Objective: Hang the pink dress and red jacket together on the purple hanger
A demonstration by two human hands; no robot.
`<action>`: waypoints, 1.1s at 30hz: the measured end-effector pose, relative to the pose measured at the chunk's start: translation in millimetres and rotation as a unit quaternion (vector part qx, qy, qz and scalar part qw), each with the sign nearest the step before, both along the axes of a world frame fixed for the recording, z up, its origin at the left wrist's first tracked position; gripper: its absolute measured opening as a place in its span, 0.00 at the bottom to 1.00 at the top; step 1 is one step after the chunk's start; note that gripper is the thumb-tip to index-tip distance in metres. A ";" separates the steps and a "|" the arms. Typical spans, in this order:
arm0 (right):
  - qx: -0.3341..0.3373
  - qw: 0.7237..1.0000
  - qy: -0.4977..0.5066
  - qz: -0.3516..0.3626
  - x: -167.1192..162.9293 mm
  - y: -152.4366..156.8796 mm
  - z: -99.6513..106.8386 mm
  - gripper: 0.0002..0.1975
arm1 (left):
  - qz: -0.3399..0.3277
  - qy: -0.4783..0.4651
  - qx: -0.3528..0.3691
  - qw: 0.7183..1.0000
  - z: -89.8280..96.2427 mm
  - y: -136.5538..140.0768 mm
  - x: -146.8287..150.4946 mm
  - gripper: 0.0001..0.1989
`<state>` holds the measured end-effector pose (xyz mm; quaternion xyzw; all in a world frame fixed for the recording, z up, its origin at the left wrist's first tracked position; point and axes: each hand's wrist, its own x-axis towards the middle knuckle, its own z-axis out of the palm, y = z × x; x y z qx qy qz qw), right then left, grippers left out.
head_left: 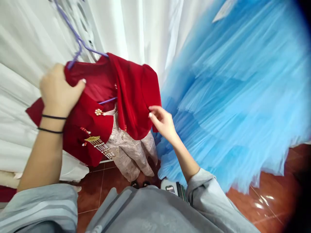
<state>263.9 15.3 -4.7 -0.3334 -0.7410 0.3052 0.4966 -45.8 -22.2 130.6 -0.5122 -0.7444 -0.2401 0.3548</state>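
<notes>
A red velvet jacket [136, 97] hangs on a purple hanger [84, 45], its front parted to show the red lining. Beaded flower and tassel trims [98, 142] decorate one front panel. My left hand [58, 87] is closed around the jacket's shoulder on the left, its fingers partly hidden and slightly blurred. At the sleeve on the right, my right hand [161, 121] pinches the cloth between thumb and fingers. Below the jacket a pale, shiny patterned garment [132, 149] hangs down; part of it is covered by the red cloth.
A large blue tulle dress [238, 97] fills the right side. White draped fabric [136, 26] hangs behind and at left. On the red tiled floor [92, 187], a pale grey object [168, 186] with a dark display stands beside my body.
</notes>
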 end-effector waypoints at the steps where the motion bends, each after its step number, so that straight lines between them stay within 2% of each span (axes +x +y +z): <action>1: 0.057 0.997 0.015 -0.058 -17.2 5.0 24.3 0.19 | -0.008 -0.023 0.027 0.999 -2.1 -1.7 5.7 0.28; 2: 0.099 0.990 0.020 -0.099 -36.5 8.1 43.0 0.20 | -0.026 -0.033 0.054 0.998 -6.0 -3.4 14.3 0.29; 4: 0.139 0.980 -0.006 -0.141 -76.2 9.4 63.9 0.23 | -0.080 -0.007 0.073 0.994 -18.5 -6.3 37.0 0.25; 6: 0.132 0.975 -0.074 -0.165 -106.2 7.5 69.2 0.24 | -0.125 0.029 0.014 0.992 -35.0 -6.2 60.4 0.17; 8: 0.102 0.966 -0.154 -0.181 -114.8 6.4 71.4 0.17 | -0.157 0.041 -0.059 0.985 -51.9 -1.0 77.6 0.16; 10: 0.088 0.957 -0.210 -0.178 -98.7 9.2 83.4 0.11 | -0.170 0.037 -0.111 0.978 -65.2 7.2 85.2 0.18; 11: 0.096 0.955 -0.224 -0.167 -83.4 12.9 95.5 0.11 | -0.173 0.033 -0.133 0.975 -69.5 11.1 85.7 0.19; 15: 0.171 0.950 -0.231 -0.122 -17.6 39.8 171.7 0.16 | -0.182 0.012 -0.184 0.966 -71.3 15.9 77.5 0.19; 17: 0.201 0.937 -0.240 -0.157 -2.6 52.8 202.9 0.21 | -0.189 0.000 -0.193 0.963 -67.3 12.4 74.2 0.19; 18: 0.223 0.926 -0.255 -0.168 -0.4 57.1 211.1 0.21 | -0.194 -0.006 -0.197 0.961 -65.3 10.2 73.4 0.18; 20: 0.268 0.900 -0.308 -0.151 -1.6 59.9 211.1 0.19 | -0.204 -0.018 -0.206 0.957 -62.5 6.4 72.9 0.18; 23: 0.310 0.863 -0.391 -0.081 -1.7 53.0 189.1 0.36 | -0.216 -0.028 -0.207 0.954 -61.2 4.4 73.5 0.18; 24: 0.325 0.852 -0.402 -0.077 0.4 49.5 183.1 0.37 | -0.219 -0.028 -0.205 0.953 -61.2 4.7 74.1 0.18; 26: 0.364 0.833 -0.407 -0.092 6.7 44.2 180.9 0.26 | -0.222 -0.025 -0.196 0.955 -61.2 6.7 77.0 0.18; 28: 0.400 0.823 -0.389 -0.110 12.8 45.1 192.4 0.13 | -0.227 -0.014 -0.171 0.959 -60.8 10.2 83.3 0.17; 30: 0.398 0.840 -0.352 -0.108 16.6 54.7 210.5 0.10 | -0.247 0.007 -0.137 0.959 -59.8 14.8 93.8 0.16; 32: 0.308 0.875 -0.365 -0.078 17.9 71.7 226.1 0.12 | -0.265 0.017 -0.116 0.957 -58.0 19.2 108.0 0.18; 33: 0.237 0.888 -0.391 -0.056 17.9 82.0 231.3 0.15 | -0.271 0.015 -0.111 0.956 -56.9 21.1 116.0 0.20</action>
